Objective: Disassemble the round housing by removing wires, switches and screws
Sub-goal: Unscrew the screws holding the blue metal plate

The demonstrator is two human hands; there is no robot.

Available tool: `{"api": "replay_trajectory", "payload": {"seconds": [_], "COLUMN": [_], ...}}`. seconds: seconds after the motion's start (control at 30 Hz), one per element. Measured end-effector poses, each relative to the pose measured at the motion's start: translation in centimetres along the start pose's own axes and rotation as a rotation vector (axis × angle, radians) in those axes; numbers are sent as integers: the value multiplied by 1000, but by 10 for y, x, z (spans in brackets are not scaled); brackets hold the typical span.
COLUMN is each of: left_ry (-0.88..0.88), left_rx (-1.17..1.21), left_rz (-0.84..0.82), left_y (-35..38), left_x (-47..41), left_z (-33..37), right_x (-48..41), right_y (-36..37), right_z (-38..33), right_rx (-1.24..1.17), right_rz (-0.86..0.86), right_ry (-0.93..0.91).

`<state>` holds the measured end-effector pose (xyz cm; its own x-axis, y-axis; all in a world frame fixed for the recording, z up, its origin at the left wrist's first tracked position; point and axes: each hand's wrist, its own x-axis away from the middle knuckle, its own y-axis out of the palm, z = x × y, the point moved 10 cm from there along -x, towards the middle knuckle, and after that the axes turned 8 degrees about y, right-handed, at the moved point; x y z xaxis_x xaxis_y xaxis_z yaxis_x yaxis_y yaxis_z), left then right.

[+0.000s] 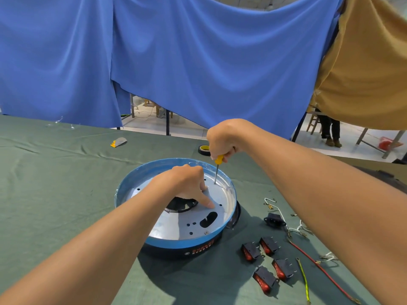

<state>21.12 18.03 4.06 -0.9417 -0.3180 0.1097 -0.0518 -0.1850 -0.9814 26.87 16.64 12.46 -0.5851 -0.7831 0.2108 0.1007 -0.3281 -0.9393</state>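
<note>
Switches [284, 268] and wires [317, 264] lie out at four o'clock; screws [206, 232] remain: right hand [220, 139] grips screwdriver [219, 160], left hand's [187, 179] straight finger presses housing [132, 181]

Person's body, head-camera view. Only two limbs are being shown: the left forearm [99, 249] with the left hand [187, 181], and the right forearm [319, 183] with the right hand [222, 139]. Both are being presented bare along the whole visible length, from frame edge to fingertips. The forearms are being rendered broad near the frame edge and narrow toward the wrists by the wide-angle lens. Knuckles are being shown on the left hand; the right hand is being seen from its back.
</note>
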Motion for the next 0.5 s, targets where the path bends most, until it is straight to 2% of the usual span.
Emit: {"api": "replay_trajectory", "payload": {"seconds": [0.17, 0.37, 0.5], "left_ry": [-12, -5, 4], "left_rx": [10, 12, 13], "left_rz": [2, 8, 13], "left_y": [-1, -1, -2], "left_x": [0, -2, -3], "left_z": [-1, -1, 2], "right_x": [-1, -1, 1], "right_y": [-6, -3, -3], "right_z": [7, 15, 25], "right_rx": [-41, -298, -291], "right_rz": [44, 115, 170], "right_ry": [6, -73, -15]}}
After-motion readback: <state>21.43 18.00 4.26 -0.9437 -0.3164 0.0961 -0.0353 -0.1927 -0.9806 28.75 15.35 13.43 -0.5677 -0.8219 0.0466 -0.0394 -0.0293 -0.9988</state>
